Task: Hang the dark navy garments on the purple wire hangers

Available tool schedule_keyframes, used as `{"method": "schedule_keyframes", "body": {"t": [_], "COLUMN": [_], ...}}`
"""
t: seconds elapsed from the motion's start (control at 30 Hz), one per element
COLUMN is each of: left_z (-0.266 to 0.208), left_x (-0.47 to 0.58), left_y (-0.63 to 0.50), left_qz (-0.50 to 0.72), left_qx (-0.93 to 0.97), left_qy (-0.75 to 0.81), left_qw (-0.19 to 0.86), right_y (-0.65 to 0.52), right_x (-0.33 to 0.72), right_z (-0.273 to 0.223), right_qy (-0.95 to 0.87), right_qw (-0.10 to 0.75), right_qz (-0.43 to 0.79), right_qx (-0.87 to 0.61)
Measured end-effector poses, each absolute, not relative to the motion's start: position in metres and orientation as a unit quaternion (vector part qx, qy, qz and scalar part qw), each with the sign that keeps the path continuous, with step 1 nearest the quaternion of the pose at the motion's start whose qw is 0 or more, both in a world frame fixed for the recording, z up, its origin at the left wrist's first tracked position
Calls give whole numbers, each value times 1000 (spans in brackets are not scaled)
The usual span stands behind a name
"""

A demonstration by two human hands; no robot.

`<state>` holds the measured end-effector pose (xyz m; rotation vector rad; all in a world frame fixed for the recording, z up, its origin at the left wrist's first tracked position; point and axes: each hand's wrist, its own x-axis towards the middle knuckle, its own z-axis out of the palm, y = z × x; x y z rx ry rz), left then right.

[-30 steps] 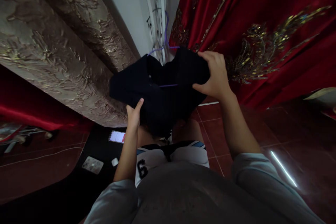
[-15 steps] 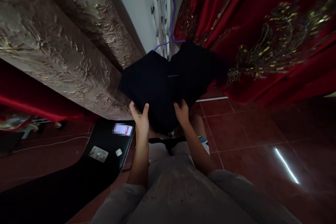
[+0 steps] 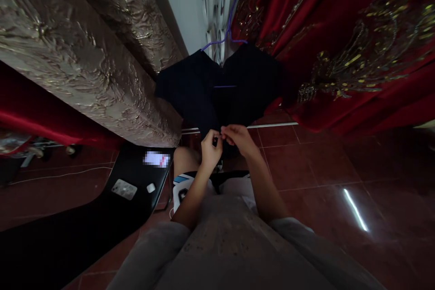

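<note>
A black garment (image 3: 217,95) hangs on a purple hanger (image 3: 228,31) in front of me, hooked high on a white metal grille (image 3: 217,0). My left hand (image 3: 210,149) and my right hand (image 3: 238,138) meet at the garment's lower hem, fingers pinched on the dark cloth close together. The hanger's purple bar shows across the garment's middle. The hem itself is hard to see in the dark.
A gold embossed curtain (image 3: 78,50) hangs at the left and a red embroidered curtain (image 3: 340,41) at the right. A black seat (image 3: 102,217) at the lower left carries a phone (image 3: 123,189) and small items. The floor (image 3: 322,167) is of red tiles.
Both hands have come down from the garment's sides to its lower hem and closed together. The garment now hangs from the hanger, higher and flatter than before.
</note>
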<state>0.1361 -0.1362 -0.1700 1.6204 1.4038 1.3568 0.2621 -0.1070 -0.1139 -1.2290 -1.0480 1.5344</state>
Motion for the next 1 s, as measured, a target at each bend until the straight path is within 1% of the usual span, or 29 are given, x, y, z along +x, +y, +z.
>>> {"method": "schedule_keyframes", "body": {"t": [0.07,0.13,0.17,0.27,0.37,0.4,0.47,0.53,0.63,0.7,0.77,0.83,0.9,0.97,1.0], "left_z": [-176,-183,-185,-168,-114,-92,-49,-18,0,0,-1,-5,-14,-33,-45], "left_x": [138,140,140,134,121,116,111,110,115,115,104,81,52,27,20], "left_y": [-132,-124,-119,-100,-81,-75,-63,-52,-45,-46,-46,-37,-18,6,16], "left_qz": [503,486,476,433,415,444,514,532,509,501,526,588,668,743,763], "left_qx": [621,638,649,698,744,747,737,750,778,782,755,686,580,445,373], "left_qy": [538,541,537,502,456,440,408,377,360,366,389,427,465,492,504], "left_qw": [270,254,254,269,258,226,162,115,72,57,45,35,39,88,159], "right_y": [-88,-66,-56,-42,-48,-51,-57,-58,-50,-42,-37,-36,-42,-51,-56], "right_x": [267,269,267,260,257,258,263,268,271,269,265,260,252,241,235], "right_z": [-87,-54,-38,0,16,18,18,13,-9,-34,-62,-84,-93,-93,-91], "right_qy": [-417,-412,-422,-477,-533,-547,-571,-592,-609,-608,-607,-601,-586,-579,-581], "right_qw": [498,581,604,614,592,585,577,578,590,592,566,535,531,542,545], "right_qz": [600,543,520,480,462,457,441,415,354,307,285,305,349,385,396], "right_qx": [-467,-445,-432,-407,-390,-387,-382,-379,-395,-430,-479,-510,-502,-472,-457]}}
